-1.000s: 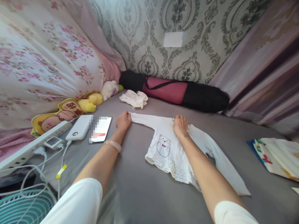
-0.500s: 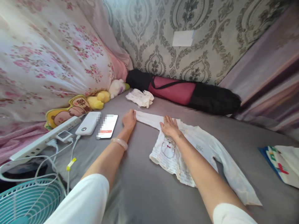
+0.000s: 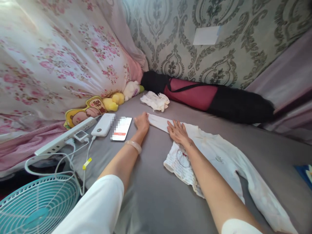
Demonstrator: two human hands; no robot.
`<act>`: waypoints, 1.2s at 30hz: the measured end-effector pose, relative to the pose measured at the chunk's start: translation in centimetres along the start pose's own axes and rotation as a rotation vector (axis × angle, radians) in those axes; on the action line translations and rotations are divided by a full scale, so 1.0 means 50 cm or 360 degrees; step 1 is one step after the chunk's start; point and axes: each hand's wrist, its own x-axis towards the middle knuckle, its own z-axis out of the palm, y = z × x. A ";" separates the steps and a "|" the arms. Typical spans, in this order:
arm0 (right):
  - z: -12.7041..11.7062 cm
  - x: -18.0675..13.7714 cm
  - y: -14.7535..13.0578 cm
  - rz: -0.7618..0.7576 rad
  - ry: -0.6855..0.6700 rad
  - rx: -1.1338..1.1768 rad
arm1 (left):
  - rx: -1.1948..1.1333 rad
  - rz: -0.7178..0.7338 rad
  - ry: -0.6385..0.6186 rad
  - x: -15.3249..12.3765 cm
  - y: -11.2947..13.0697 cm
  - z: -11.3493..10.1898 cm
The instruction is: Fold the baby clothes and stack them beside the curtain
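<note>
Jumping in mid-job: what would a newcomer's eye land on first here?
The white baby shirt spread on the grey bed, mid-frame: the left hand grips its sleeve end while the right hand lies flat on the sleeve. Next, the big floral quilt heaped at left, and the red-and-black bag lying along the patterned wall.

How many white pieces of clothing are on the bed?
2: a shirt under the right hand, its sleeve end at the left hand; a crumpled piece behind, by the red bag. More may be out of view.
</note>
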 end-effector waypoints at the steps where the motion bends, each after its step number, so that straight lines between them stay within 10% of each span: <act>1: 0.001 0.001 0.000 0.0003 0.0008 -0.0005 | 0.0031 0.0009 -0.0016 0.001 0.001 -0.001; 15: -0.061 -0.043 0.020 0.0045 0.0335 0.0738 | -0.0438 0.0191 -0.0409 -0.080 -0.066 -0.080; 24: -0.080 -0.325 0.090 0.0118 0.0278 0.0846 | -0.0783 0.0704 -0.1114 -0.280 -0.059 -0.145; 36: -0.065 -0.634 0.175 0.0730 0.0466 0.0613 | -0.0381 0.0672 -0.0817 -0.368 0.029 -0.130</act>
